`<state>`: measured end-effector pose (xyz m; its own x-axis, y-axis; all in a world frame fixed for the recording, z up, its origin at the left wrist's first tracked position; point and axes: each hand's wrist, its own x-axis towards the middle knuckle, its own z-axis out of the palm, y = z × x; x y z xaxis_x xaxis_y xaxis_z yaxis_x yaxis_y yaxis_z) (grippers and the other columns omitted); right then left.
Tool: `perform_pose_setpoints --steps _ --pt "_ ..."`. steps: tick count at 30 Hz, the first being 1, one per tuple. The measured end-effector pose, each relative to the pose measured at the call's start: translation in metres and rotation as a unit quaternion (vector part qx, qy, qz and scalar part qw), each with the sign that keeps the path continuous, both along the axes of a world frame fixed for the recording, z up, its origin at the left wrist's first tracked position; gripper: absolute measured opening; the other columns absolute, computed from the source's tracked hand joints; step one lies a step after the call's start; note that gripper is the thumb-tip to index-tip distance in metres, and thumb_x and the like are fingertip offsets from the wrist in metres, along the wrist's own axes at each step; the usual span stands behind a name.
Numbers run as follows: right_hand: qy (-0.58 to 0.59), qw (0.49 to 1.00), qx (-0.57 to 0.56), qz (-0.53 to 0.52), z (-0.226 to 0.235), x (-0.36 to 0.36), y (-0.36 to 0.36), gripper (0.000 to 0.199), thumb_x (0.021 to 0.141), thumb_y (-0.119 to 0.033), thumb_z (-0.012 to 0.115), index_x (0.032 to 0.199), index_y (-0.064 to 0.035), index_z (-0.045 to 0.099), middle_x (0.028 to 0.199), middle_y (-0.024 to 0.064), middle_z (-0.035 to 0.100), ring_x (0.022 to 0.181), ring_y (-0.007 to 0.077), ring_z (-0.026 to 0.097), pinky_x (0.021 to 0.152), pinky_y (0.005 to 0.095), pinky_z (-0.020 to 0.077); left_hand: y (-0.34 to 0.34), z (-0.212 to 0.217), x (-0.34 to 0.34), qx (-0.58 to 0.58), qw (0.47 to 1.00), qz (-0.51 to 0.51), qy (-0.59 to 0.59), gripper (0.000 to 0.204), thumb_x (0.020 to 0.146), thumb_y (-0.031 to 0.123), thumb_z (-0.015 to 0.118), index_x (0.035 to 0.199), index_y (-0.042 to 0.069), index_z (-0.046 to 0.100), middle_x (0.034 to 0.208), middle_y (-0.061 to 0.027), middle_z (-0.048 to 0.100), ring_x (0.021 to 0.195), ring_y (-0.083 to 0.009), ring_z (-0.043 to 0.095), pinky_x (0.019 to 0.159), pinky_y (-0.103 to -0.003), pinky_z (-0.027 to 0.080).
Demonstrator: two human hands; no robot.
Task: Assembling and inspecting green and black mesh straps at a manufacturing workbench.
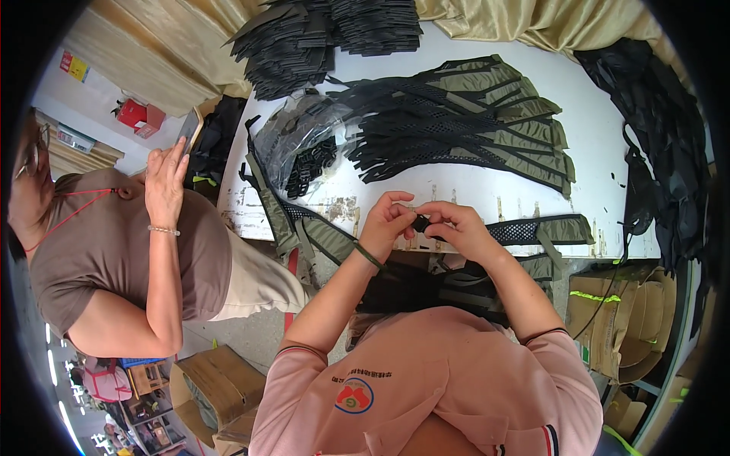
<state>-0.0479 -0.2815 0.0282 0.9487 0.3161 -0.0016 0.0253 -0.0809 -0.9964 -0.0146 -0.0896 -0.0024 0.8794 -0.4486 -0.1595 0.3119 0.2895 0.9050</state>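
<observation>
Both of my hands meet at the table's near edge around a small black piece (420,223), perhaps a buckle; its exact shape is hidden by the fingers. My left hand (386,222) pinches it from the left, its upper fingers curled loosely. From the right, my right hand (458,226) grips it between thumb and fingertips. Beside my right hand lies an olive-green strap with black mesh (566,230). Another green and black strap (277,216) runs along the table's left edge toward my left wrist. Dark straps (426,289) hang in front of my body.
Farther back on the white table (456,186) lie a fanned stack of green mesh straps (487,121), a clear bag (304,125) of black buckles (312,167) and black panels (372,26). Black fabric (654,137) hangs right. Cardboard boxes (220,387) flank me. A co-worker (152,251) stands left, holding a phone-like object (190,131).
</observation>
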Motion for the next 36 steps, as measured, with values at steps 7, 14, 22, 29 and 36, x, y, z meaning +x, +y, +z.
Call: perform_pose_setpoints --steps 7,14,22,29,36 --pt "-0.278 0.94 -0.19 -0.064 0.0 0.002 0.002 0.019 0.073 -0.003 0.066 0.09 -0.0103 0.066 0.077 0.0054 0.062 0.074 0.0235 0.056 0.081 0.0342 0.0405 -0.012 0.002 -0.011 -0.163 0.964 0.06 0.203 0.02 0.089 0.007 0.058 0.107 0.005 0.054 0.081 -0.0035 0.06 0.063 -0.0119 0.057 0.058 -0.023 0.046" --pt "-0.342 0.914 -0.172 -0.136 -0.002 -0.004 0.009 0.018 0.069 0.003 0.064 0.083 -0.0091 0.064 0.078 0.0051 0.061 0.073 0.0255 0.055 0.078 0.0347 0.0419 -0.018 -0.003 -0.017 -0.04 0.995 0.055 0.068 0.009 0.088 0.01 0.061 0.093 0.004 0.056 0.084 -0.0048 0.062 0.068 -0.0106 0.06 0.063 -0.025 0.051" --pt "0.107 0.986 0.102 -0.08 -0.01 -0.004 0.007 0.02 0.075 0.006 0.066 0.089 -0.0033 0.054 0.075 0.0003 0.057 0.065 0.0067 0.052 0.057 0.0188 0.043 -0.022 -0.002 -0.017 -0.011 0.993 0.118 0.0 0.008 0.086 0.006 0.062 0.091 0.003 0.056 0.083 -0.0041 0.062 0.071 -0.0099 0.06 0.065 -0.024 0.051" --pt "0.174 0.972 0.124 -0.093 -0.013 -0.005 0.007 0.024 0.072 0.008 0.066 0.084 -0.007 0.051 0.071 -0.0026 0.054 0.065 0.0055 0.051 0.059 0.0183 0.0396 -0.016 -0.006 -0.027 0.062 0.989 0.071 -0.112 0.007 0.088 0.004 0.059 0.093 0.0 0.057 0.089 -0.0056 0.063 0.08 -0.0108 0.059 0.074 -0.025 0.05" --pt "0.14 0.949 0.232 -0.163 -0.021 -0.012 0.014 0.022 0.074 0.009 0.063 0.083 -0.0057 0.05 0.077 0.0011 0.056 0.071 0.0107 0.054 0.062 0.0237 0.0439 -0.017 -0.007 -0.029 0.033 0.985 0.069 -0.152 0.011 0.089 0.003 0.056 0.099 -0.002 0.055 0.096 -0.0085 0.063 0.086 -0.0132 0.06 0.081 -0.027 0.049"
